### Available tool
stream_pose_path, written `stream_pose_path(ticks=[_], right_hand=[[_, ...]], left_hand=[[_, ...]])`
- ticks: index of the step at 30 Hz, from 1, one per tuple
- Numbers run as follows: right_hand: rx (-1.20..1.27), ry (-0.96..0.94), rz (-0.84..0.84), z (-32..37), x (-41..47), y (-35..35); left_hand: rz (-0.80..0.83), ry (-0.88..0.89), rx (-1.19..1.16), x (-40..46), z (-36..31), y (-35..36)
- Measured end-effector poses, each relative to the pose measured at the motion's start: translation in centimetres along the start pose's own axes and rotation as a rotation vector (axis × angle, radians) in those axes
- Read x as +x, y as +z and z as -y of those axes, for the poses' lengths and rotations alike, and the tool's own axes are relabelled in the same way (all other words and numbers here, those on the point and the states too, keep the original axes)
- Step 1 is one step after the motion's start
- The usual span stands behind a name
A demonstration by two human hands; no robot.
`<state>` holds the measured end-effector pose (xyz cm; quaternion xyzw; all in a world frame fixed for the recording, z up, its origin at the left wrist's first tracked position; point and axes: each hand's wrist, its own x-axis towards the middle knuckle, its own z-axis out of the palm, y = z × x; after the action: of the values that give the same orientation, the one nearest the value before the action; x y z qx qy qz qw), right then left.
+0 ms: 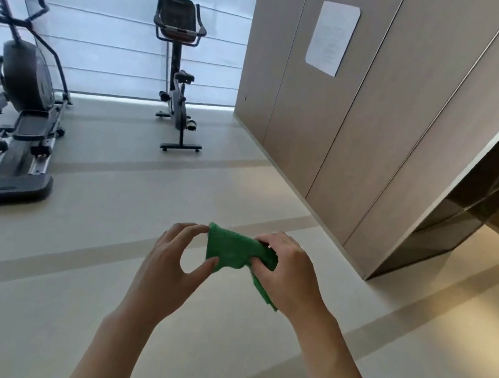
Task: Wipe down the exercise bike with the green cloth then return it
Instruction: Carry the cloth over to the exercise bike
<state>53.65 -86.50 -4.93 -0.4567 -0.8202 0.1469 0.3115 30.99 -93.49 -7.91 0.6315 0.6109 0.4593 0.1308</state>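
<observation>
Both hands are grasping the green cloth [234,251] in mid-air above the floor [103,264]: the right hand [286,272] is clenching a bunched part of it in a full grip, with a tail of cloth hanging below the palm, while the left hand [167,260] is pinching the opposite edge between thumb and fingertips. The exercise bike [178,73] is standing well apart from the cloth, at the far edge of the floor by the shaded window [104,24]. An elliptical trainer [21,92] is sitting at the left edge. A panelled wall [363,124] bearing a white notice [332,38] is running along the right.
</observation>
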Motion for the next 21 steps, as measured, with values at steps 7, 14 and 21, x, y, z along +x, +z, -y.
stream_pose_path(ticks=[7,14,21], right_hand=[[0.009,-0.032,0.084,0.2,4.6,3.9],[0.085,-0.063,0.141,-2.4,10.9,5.8],[0.134,-0.127,0.143,-8.3,20.0,5.4]], left_hand=[[-0.057,-0.071,0.0,2.1,4.1,-1.1],[-0.106,-0.097,0.036,6.9,6.1,-0.1],[-0.143,-0.101,0.138,16.5,6.1,3.4]])
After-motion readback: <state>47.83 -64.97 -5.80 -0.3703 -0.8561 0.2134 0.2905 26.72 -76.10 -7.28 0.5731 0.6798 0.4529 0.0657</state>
